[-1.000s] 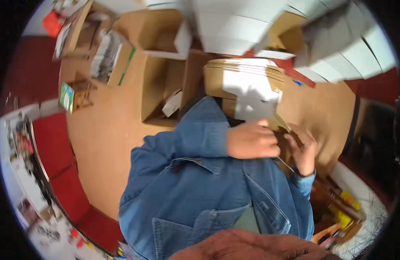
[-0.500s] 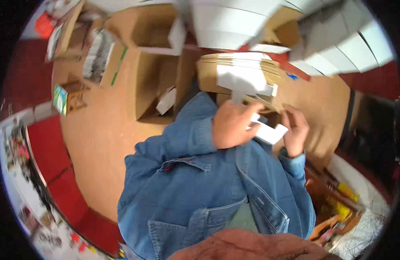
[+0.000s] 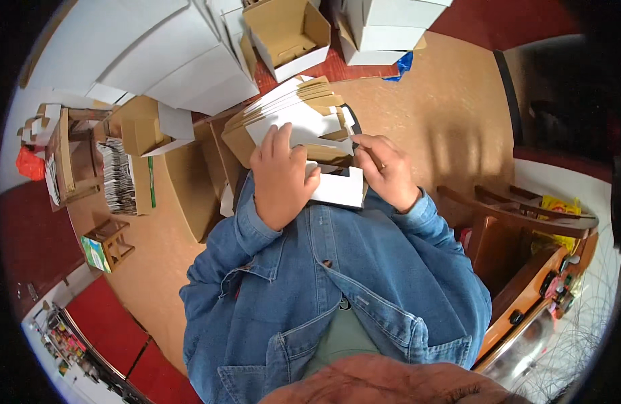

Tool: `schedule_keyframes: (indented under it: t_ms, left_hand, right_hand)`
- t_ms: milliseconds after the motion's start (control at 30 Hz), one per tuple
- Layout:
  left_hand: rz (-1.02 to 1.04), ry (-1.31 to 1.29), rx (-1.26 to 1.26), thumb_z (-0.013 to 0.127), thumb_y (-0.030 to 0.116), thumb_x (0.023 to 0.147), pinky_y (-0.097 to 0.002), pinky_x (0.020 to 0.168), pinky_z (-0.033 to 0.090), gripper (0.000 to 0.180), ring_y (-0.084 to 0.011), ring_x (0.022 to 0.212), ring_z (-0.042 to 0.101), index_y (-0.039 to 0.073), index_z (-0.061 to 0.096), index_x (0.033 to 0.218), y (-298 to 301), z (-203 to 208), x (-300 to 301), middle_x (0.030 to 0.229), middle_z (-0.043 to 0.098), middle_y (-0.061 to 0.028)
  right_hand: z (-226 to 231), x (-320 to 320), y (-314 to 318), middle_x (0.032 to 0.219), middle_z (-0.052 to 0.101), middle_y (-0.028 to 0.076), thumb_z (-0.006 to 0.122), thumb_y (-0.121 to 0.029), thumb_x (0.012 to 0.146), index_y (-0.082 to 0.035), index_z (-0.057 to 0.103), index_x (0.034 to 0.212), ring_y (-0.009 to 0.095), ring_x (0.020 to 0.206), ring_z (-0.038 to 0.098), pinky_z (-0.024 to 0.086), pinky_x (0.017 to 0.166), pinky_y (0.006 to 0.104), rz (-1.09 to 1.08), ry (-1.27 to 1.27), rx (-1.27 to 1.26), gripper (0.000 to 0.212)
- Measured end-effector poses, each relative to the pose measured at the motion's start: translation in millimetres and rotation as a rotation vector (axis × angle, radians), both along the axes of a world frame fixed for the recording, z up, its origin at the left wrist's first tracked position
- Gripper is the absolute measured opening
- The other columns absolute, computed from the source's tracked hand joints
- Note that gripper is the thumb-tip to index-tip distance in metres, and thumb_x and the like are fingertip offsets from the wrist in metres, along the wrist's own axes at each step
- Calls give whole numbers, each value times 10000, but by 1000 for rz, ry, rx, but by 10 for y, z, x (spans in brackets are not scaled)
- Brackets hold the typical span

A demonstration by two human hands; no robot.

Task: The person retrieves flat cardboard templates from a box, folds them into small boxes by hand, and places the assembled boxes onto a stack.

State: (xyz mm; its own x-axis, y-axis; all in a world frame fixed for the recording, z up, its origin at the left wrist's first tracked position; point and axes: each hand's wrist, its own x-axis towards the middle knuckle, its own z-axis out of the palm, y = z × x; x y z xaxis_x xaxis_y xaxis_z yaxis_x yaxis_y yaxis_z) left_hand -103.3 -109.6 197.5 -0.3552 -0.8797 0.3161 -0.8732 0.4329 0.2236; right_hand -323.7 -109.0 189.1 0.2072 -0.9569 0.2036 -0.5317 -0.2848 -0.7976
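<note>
On my lap, against my jacket, sits a small cardboard box [image 3: 339, 189], white outside and brown inside, its top partly unfolded. My left hand [image 3: 281, 178] lies at its left side with the fingers stretched out over the white card; the thumb points toward the box's inside. At the box's right edge, my right hand [image 3: 389, 171] is closed, pinching a narrow white flap between thumb and forefinger. Just beyond the box leans a stack of flattened cartons [image 3: 283, 108], white and brown, partly covered by my left fingers.
A finished-looking open box [image 3: 293, 66] stands on a red surface ahead, beside piled white boxes [image 3: 189, 74]. Left are a large brown carton [image 3: 189, 185], a carton of packed sheets [image 3: 118, 176] and a small stool [image 3: 112, 244]. A wooden chair [image 3: 526, 262] stands right.
The view has swung to the right. My left hand has gone from curling round the box's side to lying stretched out over the card. My right fingers have moved onto the narrow flap.
</note>
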Motion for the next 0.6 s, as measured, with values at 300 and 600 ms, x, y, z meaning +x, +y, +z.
schedule_keyframes:
  t_ms: [300,600]
  left_hand:
    - [24,326,381,731,89,694,-380,888,456,464,-336,1029,519,25,507,1096,27,-199,97,1162,498,-173]
    - [-70,355,331,737,89,702,-369,908,456,603,-318,1033,521,9,487,1244,68,-148,126,1264,487,-184]
  right_hand:
    - [-124,-117,55,990,606,78,719,-35,848,-32,616,1271,163,878,561,453,805,277,231,-437,241,436]
    - [-260,27,83,1061,582,74,731,-34,853,-40,570,1331,150,953,547,436,863,267,120,-453,339,504]
